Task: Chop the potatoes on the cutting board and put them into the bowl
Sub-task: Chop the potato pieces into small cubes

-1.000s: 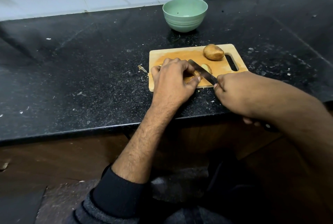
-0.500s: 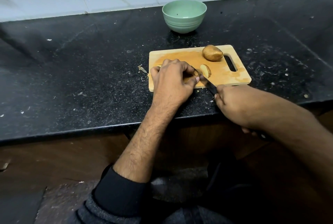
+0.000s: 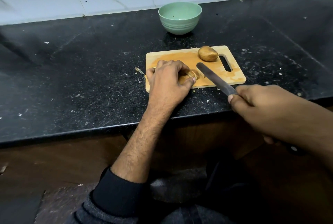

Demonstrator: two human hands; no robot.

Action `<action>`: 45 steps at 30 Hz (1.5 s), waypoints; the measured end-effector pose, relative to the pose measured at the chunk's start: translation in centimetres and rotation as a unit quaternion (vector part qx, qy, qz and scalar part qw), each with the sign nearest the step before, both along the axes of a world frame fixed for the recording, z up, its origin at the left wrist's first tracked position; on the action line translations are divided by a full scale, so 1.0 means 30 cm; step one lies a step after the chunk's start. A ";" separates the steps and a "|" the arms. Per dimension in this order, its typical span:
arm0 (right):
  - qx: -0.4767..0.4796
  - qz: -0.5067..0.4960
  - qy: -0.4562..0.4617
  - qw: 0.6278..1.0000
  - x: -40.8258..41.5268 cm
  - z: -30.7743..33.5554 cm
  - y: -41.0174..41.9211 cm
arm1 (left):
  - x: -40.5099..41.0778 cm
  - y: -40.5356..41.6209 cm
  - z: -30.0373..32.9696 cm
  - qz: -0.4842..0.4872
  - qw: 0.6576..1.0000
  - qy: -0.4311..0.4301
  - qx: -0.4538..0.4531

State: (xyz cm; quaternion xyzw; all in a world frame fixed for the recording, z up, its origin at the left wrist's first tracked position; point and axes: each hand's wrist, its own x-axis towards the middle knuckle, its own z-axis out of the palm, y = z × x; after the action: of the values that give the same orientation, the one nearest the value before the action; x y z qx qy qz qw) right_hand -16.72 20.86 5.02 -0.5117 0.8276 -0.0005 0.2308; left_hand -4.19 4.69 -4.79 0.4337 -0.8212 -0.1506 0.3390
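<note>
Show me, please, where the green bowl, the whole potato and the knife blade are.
green bowl (image 3: 177, 27): head view, on its ribbed outer wall.
whole potato (image 3: 207, 53): head view, on the middle of its skin.
knife blade (image 3: 214, 77): head view, midway along the flat.

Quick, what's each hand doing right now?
Left hand: holding the potato on the board.
Right hand: gripping the knife.
</note>
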 end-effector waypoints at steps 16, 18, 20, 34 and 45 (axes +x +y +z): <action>-0.038 -0.034 -0.012 0.999 -0.022 -0.066 -0.012 | -0.009 -0.057 0.047 -0.156 0.972 -0.141 -0.104; -0.037 -0.034 -0.015 0.999 -0.023 -0.070 -0.012 | -0.009 -0.082 0.067 -0.172 0.962 -0.172 -0.122; -0.035 -0.034 -0.022 0.999 -0.023 -0.071 -0.013 | -0.010 -0.101 0.080 -0.170 0.957 -0.199 -0.128; -0.059 -0.029 -0.008 0.998 0.034 -0.067 -0.047 | -0.033 -0.007 0.013 0.006 0.990 -0.101 -0.103; -0.059 -0.028 0.044 0.997 0.075 -0.083 -0.041 | -0.017 -0.011 0.019 -0.008 0.995 -0.081 -0.063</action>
State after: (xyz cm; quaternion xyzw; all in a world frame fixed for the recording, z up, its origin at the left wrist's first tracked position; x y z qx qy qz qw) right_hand -14.46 19.63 2.54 -0.5004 0.8496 -0.0337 0.1634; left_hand -4.70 4.35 -4.23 0.4161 -0.8570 -0.0656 0.2967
